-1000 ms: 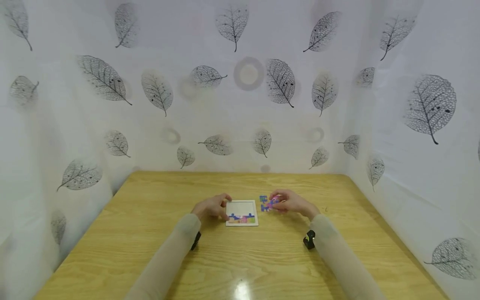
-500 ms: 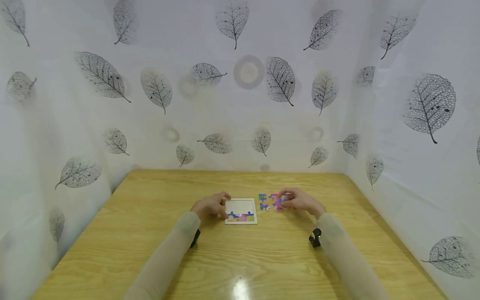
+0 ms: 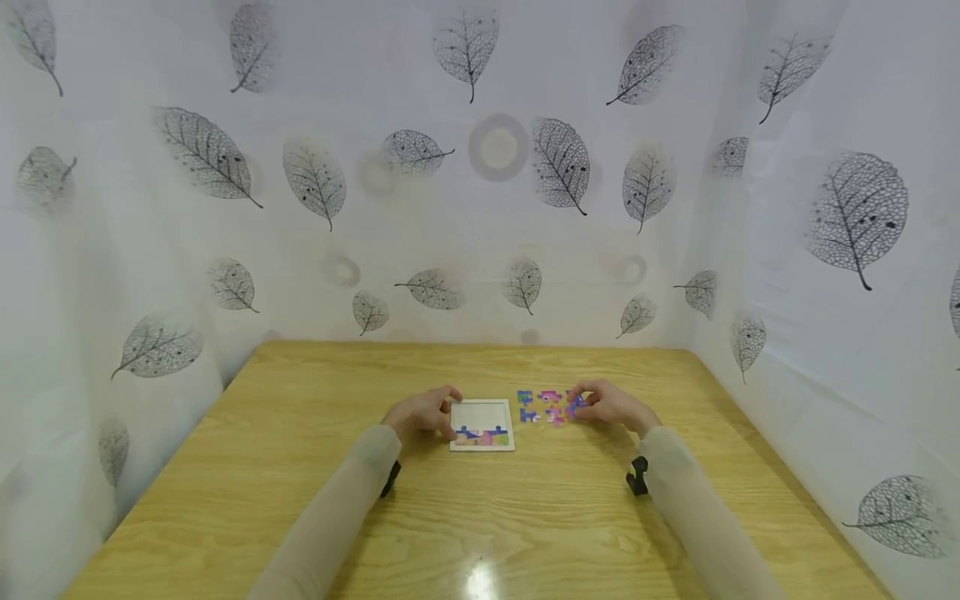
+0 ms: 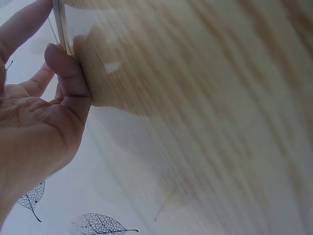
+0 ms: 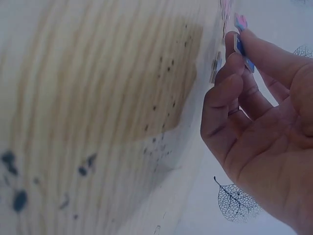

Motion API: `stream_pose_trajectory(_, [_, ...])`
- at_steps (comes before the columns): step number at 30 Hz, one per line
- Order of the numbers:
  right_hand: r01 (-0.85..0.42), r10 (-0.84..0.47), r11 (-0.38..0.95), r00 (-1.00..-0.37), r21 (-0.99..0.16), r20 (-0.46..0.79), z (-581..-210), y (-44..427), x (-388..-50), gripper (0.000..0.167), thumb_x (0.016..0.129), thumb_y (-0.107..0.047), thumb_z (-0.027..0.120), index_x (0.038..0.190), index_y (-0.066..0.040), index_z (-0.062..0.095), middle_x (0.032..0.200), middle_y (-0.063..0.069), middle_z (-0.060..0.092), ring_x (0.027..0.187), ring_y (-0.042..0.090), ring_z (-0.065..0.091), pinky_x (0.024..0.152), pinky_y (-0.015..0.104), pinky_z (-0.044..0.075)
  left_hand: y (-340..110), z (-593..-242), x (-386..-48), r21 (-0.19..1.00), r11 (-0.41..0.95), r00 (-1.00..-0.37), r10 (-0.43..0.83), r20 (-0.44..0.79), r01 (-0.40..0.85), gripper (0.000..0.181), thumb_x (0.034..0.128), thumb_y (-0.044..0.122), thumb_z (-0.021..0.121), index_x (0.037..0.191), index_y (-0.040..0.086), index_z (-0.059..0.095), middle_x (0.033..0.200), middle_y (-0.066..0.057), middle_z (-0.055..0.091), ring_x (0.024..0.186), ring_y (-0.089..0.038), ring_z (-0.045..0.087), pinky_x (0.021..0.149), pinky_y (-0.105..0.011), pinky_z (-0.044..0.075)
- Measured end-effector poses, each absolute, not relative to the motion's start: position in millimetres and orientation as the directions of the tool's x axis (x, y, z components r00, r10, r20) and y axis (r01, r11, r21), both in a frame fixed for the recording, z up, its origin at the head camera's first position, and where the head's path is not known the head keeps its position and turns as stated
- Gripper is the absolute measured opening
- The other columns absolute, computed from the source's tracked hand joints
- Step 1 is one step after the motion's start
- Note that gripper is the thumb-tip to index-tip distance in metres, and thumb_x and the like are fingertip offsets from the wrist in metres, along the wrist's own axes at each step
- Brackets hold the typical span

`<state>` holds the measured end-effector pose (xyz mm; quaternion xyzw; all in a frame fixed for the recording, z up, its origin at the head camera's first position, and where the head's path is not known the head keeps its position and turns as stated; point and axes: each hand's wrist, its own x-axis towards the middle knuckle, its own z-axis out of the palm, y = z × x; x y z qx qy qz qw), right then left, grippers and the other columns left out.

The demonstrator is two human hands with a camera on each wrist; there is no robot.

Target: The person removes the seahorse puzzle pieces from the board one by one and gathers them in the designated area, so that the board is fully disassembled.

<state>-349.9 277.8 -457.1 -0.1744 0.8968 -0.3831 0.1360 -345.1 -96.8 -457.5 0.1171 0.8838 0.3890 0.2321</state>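
Observation:
A white puzzle frame (image 3: 483, 450) lies flat on the table, with colourful joined pieces (image 3: 483, 437) along its near side and a white bare area behind them. My left hand (image 3: 422, 414) holds the frame's left side, thumb and fingers at its edge. Right of the frame, several loose blue and pink puzzle pieces lie in two short rows, among them a pink one (image 3: 550, 396). At the right end of these rows my right hand (image 3: 611, 406) pinches a blue puzzle piece (image 5: 238, 45) between thumb and fingers. Its fingers partly cover the pieces there.
The wooden table (image 3: 480, 517) reaches back to a white curtain (image 3: 465, 225) printed with grey leaves, which also hangs at both sides. A black wrist strap mount (image 3: 637, 476) sits under the right forearm, another (image 3: 391, 479) under the left.
My right hand has moved to the right along the loose pieces, uncovering pink ones and spreading them in rows. The left hand and the frame stay where they were.

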Motion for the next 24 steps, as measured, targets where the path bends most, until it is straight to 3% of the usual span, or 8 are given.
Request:
stream_pose_trajectory(4, [-0.145, -0.400, 0.636, -0.902, -0.758, -0.163, -459.0, 280.5, -350.8, 0.028, 0.090, -0.007, 0.067, 0.117, 0.001, 0.061, 0.076, 0.006, 0.061, 0.059, 0.009, 0.043, 0.054, 0.023, 0.039, -96.8, -458.2, -344.4, 0.758, 0.652, -0.865, 0.378, -0.329, -0.004, 0.069, 0.0750, 0.000, 0.079, 0.135, 0.011, 0.047, 0.110, -0.009, 0.046, 0.091, -0.022, 0.045, 0.080, -0.031, 0.039])
stream_pose_trajectory(8, [-0.136, -0.413, 0.633, -0.892, -0.762, -0.183, -458.9, 283.1, -350.4, 0.027, 0.092, -0.006, 0.065, 0.118, 0.001, 0.061, 0.075, 0.003, 0.059, 0.054, 0.008, 0.039, 0.051, 0.023, 0.035, -97.1, -458.3, -344.5, 0.765, 0.644, -0.865, 0.375, -0.334, -0.016, 0.068, 0.0753, 0.000, 0.079, 0.135, 0.012, 0.047, 0.110, -0.009, 0.045, 0.091, -0.021, 0.045, 0.080, -0.031, 0.038])
stream_pose_trajectory(19, [-0.171, -0.401, 0.674, -0.902, -0.719, -0.161, -463.5, 281.2, -349.5, 0.022, 0.091, -0.002, 0.063, 0.113, 0.000, 0.064, 0.092, 0.012, 0.061, 0.065, 0.012, 0.047, 0.057, 0.024, 0.040, -97.8, -461.1, -346.2, 0.749, 0.662, -0.864, 0.387, -0.322, 0.017, 0.069, 0.0752, 0.003, 0.079, 0.135, 0.012, 0.047, 0.111, -0.009, 0.047, 0.090, -0.021, 0.046, 0.080, -0.031, 0.039])
stream_pose_trajectory(24, [-0.212, -0.405, 0.685, -0.906, -0.697, -0.123, -465.1, 280.5, -351.0, 0.020, 0.090, -0.002, 0.064, 0.109, 0.000, 0.065, 0.090, 0.012, 0.060, 0.069, 0.013, 0.047, 0.060, 0.025, 0.041, -98.2, -460.3, -346.0, 0.762, 0.648, -0.861, 0.396, -0.318, 0.017, 0.070, 0.0748, 0.001, 0.079, 0.136, 0.011, 0.047, 0.109, -0.009, 0.046, 0.088, -0.021, 0.044, 0.076, -0.029, 0.039])
